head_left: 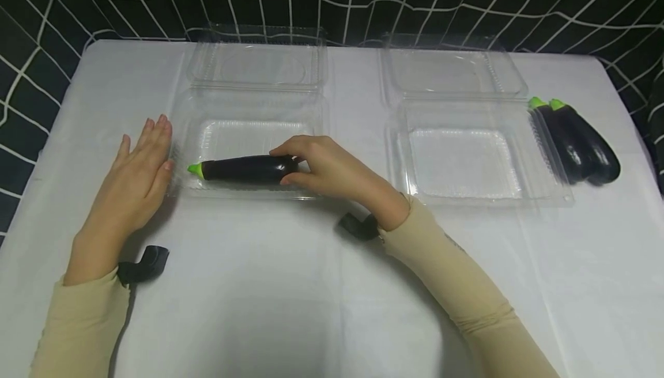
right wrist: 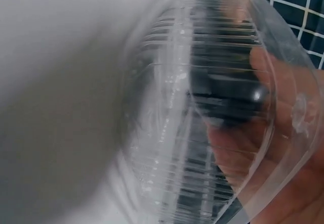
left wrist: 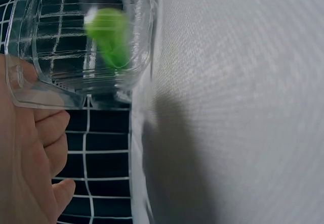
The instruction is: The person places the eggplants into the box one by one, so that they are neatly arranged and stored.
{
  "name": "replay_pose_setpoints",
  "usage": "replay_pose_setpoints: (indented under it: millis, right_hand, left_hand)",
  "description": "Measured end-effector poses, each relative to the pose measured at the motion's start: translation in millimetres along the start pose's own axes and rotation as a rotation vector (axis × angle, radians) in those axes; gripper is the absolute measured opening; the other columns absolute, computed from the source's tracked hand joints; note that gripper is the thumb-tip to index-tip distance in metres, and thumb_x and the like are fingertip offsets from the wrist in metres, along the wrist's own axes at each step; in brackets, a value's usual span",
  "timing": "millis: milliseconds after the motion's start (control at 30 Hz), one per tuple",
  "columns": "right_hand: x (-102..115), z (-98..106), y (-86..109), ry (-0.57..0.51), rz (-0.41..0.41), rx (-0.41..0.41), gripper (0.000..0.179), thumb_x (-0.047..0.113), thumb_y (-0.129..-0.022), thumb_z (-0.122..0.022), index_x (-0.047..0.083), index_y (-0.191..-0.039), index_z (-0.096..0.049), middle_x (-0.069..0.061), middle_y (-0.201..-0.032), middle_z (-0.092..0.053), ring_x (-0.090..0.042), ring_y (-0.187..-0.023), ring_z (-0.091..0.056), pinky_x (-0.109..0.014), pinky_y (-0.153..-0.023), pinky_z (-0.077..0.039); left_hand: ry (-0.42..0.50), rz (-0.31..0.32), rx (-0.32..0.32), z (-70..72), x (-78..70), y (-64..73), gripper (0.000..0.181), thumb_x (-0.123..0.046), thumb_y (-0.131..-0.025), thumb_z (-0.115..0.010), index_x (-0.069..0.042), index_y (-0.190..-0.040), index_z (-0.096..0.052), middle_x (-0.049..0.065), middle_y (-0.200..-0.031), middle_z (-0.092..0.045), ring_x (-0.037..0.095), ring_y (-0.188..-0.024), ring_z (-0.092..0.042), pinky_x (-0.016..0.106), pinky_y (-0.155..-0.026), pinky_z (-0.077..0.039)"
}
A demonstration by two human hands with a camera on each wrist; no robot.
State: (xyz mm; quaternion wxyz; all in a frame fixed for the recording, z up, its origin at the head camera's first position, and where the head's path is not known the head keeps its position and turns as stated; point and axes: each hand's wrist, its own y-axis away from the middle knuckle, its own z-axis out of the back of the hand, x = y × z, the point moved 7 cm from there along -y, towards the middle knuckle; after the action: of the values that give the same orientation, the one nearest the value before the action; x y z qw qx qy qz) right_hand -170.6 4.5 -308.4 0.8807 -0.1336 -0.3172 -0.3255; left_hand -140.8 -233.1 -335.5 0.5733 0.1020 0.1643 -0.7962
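In the head view my right hand (head_left: 334, 170) grips a dark purple eggplant (head_left: 248, 169) by its thick end, thumb on the near side and fingers on the far side. The eggplant lies sideways over the near part of the left clear plastic container (head_left: 254, 133), its green stem end (head_left: 195, 170) pointing left. My left hand (head_left: 136, 179), fingers straight, is at the left edge of that container. The left wrist view shows the green stem (left wrist: 109, 37) through the clear wall. Through the container, the right wrist view shows the eggplant's rounded end (right wrist: 230, 100) against the fingers.
A second clear container (head_left: 464, 162) stands to the right, its lid (head_left: 441, 75) folded back. The left container's lid (head_left: 259, 70) also lies back. Two more eggplants (head_left: 576, 142) lie beside the right container. White netting (head_left: 347, 3) hangs behind the white table (head_left: 270, 286).
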Motion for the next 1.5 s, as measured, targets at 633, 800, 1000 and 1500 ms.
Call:
replay_pose_setpoints:
  millis: [633, 800, 1000, 1500]
  right_hand:
    - [-3.8, -2.5, 0.1, 0.023, 0.019, 0.020, 0.040, 0.012, -0.081, -0.075, 0.001, -0.118, -0.063, -0.008, -0.115, -0.064, -0.017, -0.105, -0.058, -0.028, -0.093, -0.043]
    - [-4.2, -2.7, 0.7, 0.020, 0.024, 0.026, 0.038, 0.012, -0.081, -0.075, 0.001, -0.116, -0.064, -0.006, -0.114, -0.064, -0.017, -0.103, -0.059, -0.028, -0.091, -0.044]
    - [-4.3, -2.6, 0.7, 0.012, 0.029, 0.021, 0.036, 0.011, -0.081, -0.074, 0.001, -0.114, -0.064, -0.007, -0.112, -0.065, -0.017, -0.103, -0.059, -0.028, -0.091, -0.044]
    - [-5.6, -0.1, -0.5, -0.017, 0.015, -0.016, 0.038, 0.009, -0.081, -0.074, 0.000, -0.116, -0.063, -0.008, -0.114, -0.065, -0.019, -0.099, -0.062, -0.026, -0.089, -0.046]
  left_hand:
    - [0.009, -0.003, -0.017, 0.8, -0.7, 0.2, 0.053, -0.019, -0.101, -0.032, 0.003, -0.148, -0.020, 0.018, -0.153, -0.021, 0.028, -0.142, -0.015, 0.049, -0.114, -0.004]
    - [0.006, 0.007, -0.012, -0.5, -0.6, 0.3, 0.054, -0.019, -0.101, -0.032, 0.002, -0.148, -0.019, 0.017, -0.153, -0.020, 0.027, -0.143, -0.013, 0.048, -0.114, -0.003]
    - [-0.002, 0.014, -0.008, -0.9, -1.2, 0.2, 0.054, -0.020, -0.101, -0.031, 0.003, -0.148, -0.019, 0.016, -0.153, -0.020, 0.027, -0.143, -0.012, 0.047, -0.115, -0.002]
    - [-0.006, 0.017, -0.007, -0.8, -1.4, 0.2, 0.054, -0.021, -0.101, -0.032, 0.002, -0.148, -0.019, 0.017, -0.153, -0.020, 0.026, -0.143, -0.012, 0.047, -0.115, -0.002]
